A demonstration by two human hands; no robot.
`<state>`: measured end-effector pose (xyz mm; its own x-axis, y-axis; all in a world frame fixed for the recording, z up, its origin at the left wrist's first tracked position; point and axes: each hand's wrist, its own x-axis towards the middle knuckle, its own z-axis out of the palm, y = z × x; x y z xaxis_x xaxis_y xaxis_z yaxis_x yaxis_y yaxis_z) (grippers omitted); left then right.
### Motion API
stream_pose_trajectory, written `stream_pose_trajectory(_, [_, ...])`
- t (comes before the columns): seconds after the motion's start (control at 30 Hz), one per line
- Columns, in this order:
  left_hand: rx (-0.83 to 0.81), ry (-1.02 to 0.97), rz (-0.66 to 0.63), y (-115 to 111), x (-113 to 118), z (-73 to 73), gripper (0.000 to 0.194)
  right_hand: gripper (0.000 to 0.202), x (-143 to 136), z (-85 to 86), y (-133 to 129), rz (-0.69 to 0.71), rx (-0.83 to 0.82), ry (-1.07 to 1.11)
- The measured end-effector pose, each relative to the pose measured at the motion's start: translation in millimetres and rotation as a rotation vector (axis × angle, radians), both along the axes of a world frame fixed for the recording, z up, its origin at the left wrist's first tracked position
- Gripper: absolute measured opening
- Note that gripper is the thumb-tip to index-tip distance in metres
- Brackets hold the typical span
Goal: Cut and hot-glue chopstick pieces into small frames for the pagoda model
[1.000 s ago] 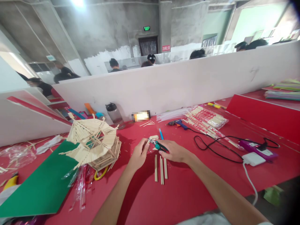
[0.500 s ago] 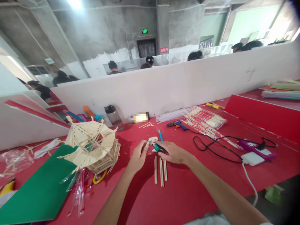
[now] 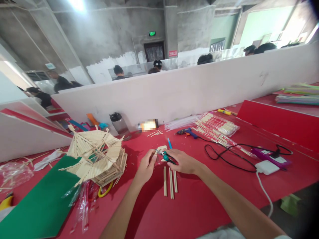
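Note:
My right hand [image 3: 183,161] is wrapped round green-and-black pliers [image 3: 167,157], whose jaws point left to my left fingertips. My left hand [image 3: 147,167] is pinched at the jaws; whatever it holds is too small to make out. Just behind the pliers lie short pieces of wooden stick [image 3: 162,147] beside a blue pen [image 3: 169,143]. Several longer wooden sticks [image 3: 171,184] lie nearer me on the red table [image 3: 199,202]. Left of my hands stands a model built of wooden sticks [image 3: 99,156].
Behind are a dark-lidded bottle [image 3: 119,123], a glue gun [image 3: 188,132] and packs of sticks [image 3: 216,127]. A black cable runs to a purple power strip [image 3: 271,157] on the right. A green board [image 3: 42,199] lies left. People sit beyond the white partition [image 3: 174,94].
The view has shifted slightly, so the scene sits a little further left. Both hands keep nearly the same pose at the pliers.

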<state>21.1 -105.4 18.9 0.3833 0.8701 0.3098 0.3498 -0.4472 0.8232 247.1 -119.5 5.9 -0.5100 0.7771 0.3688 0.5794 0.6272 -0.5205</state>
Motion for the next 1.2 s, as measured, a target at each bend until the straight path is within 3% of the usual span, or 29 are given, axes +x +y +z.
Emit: stream_pose_trajectory(1.2, [0.048, 0.13, 0.072, -2.9, 0.3, 3.2, 0.029, 0.059, -0.1, -1.5, -0.2, 0.034, -0.019, 0.025])
